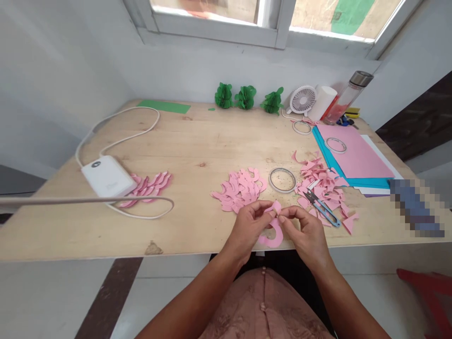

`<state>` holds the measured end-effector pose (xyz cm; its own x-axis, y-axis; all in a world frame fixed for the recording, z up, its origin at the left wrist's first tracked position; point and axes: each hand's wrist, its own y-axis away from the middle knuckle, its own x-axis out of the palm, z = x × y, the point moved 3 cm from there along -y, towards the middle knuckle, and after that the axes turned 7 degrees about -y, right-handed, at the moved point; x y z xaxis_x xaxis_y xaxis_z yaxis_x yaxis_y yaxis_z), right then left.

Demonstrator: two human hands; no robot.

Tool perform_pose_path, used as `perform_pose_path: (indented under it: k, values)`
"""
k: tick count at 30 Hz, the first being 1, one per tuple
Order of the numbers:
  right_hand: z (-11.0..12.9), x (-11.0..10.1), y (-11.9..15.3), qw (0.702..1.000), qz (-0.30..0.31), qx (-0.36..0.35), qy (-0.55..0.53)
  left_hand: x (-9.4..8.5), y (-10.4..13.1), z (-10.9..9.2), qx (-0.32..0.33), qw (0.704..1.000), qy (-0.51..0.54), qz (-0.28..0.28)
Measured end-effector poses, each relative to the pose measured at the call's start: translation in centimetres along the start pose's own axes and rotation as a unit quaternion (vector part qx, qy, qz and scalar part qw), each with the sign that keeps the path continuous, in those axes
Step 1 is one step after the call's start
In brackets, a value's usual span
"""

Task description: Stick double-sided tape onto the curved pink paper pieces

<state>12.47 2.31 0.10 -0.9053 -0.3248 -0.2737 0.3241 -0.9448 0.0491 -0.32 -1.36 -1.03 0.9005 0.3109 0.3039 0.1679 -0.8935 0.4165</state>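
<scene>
A curved pink paper cutout (276,235) hangs between my hands near the table's front edge. My left hand (252,226) pinches its upper part between thumb and fingers. From the other side, my right hand (303,230) grips the same cutout with thumb and fingertips, close to the left fingertips. Just beyond the hands lies a pile of scalloped pink paper cutouts (242,188). A roll of narrow tape (282,180) lies flat behind the fingers. To the right, blue-handled thread snips (326,209) rest on pink paper scraps (319,181).
At the left, a white power bank (108,176) with a looping cable sits beside more pink cutouts (155,183). Green paper ornaments (245,97), a small fan (302,100) and a glass bottle (348,99) stand along the back. Coloured paper sheets (367,157) lie right.
</scene>
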Motion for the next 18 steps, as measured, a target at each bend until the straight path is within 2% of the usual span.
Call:
perform_pose_path:
  k: [4, 13, 18]
  values:
    - [-0.15, -0.07, 0.17, 1.0, 0.014, 0.012, -0.004, 0.1, -0.13, -0.36, -0.008, 1.0, -0.018, 0.018]
    - [-0.91, -0.27, -0.37, 0.995, 0.0, -0.003, -0.099, 0.43, -0.59, 0.03, 0.025, 1.0, -0.006, -0.007]
    - [-0.93, -0.04, -0.75, 0.995, -0.018, 0.004, -0.102, 0.54, -0.48, 0.15, 0.022, 1.0, -0.005, -0.019]
